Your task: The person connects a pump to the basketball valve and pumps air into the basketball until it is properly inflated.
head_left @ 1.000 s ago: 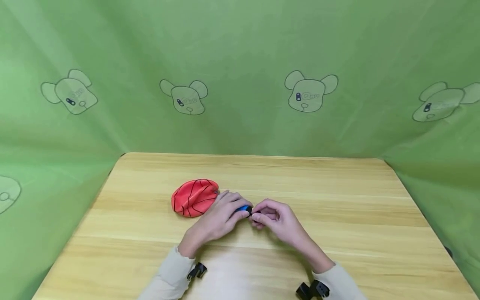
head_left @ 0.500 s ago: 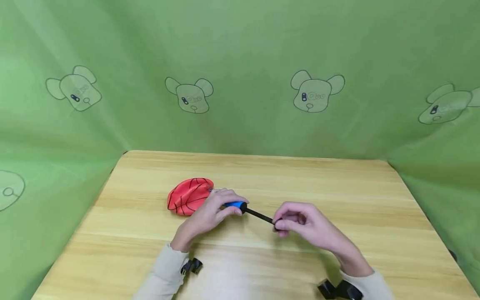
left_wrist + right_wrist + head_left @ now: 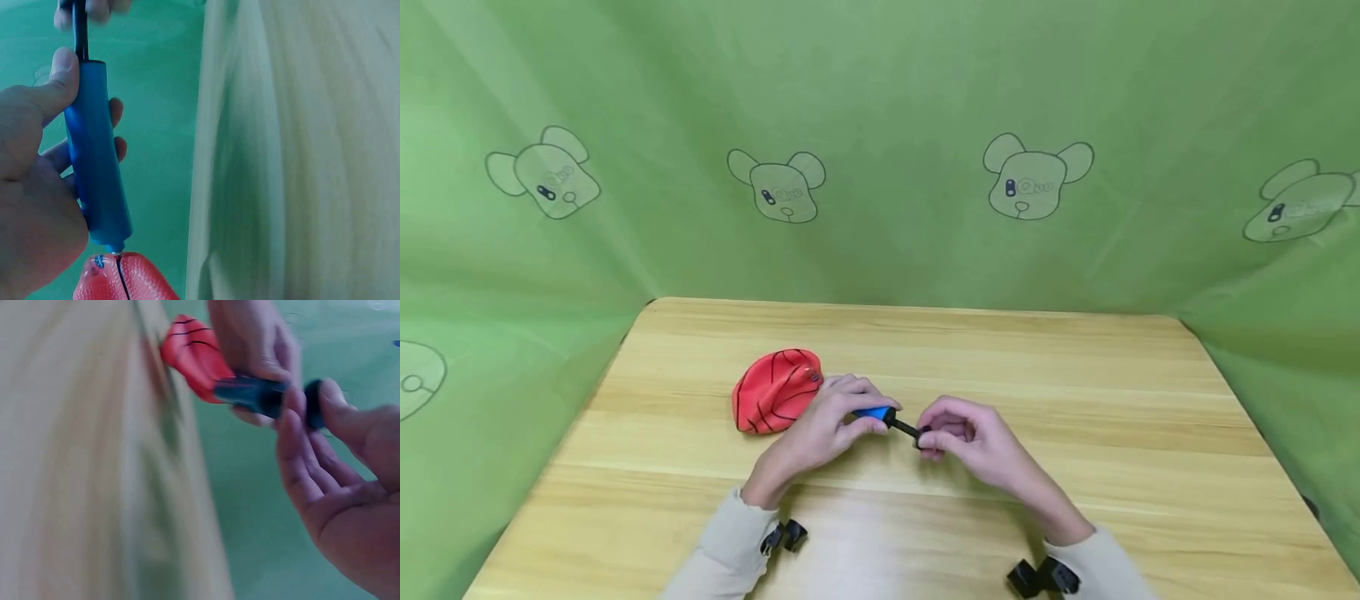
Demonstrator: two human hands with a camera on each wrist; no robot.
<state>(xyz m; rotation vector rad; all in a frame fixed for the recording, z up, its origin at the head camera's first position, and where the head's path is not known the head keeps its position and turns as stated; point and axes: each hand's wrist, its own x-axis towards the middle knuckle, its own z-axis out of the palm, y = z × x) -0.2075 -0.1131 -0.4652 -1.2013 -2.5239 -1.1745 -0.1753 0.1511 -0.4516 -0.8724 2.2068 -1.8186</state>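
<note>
So, looks like I'm mid-pumping: inflating a limp red basketball-patterned ball with black seam lines [image 3: 775,392] through a slim blue cylindrical hand pump [image 3: 876,412]. Ball is creased and slack, so my read is it's far from full.

Left hand [image 3: 831,421] is curled round the blue barrel, thumb on one side, fingertips showing past the other. Right hand [image 3: 973,442] pinches the black end knob [image 3: 314,403] between thumb and fingers. Neither hand is spread. A short length of thin black rod [image 3: 906,427] shows between barrel and knob, so plunger is partly out; can't tell stroke direction.

Next move calls for running the right hand along the rod's line, straight in or out, with the left holding the barrel steady. Side load could bend the rod or work the nozzle loose, I'd guess.

Positions: pump spans the gap between the hands, barrel in the left, knob in the right. Ball is on the wooden surface [image 3: 1112,417], left of centre, just beside the left hand's far-left side. Nozzle end meets the ball in left wrist view; insertion depth not visible.
</note>
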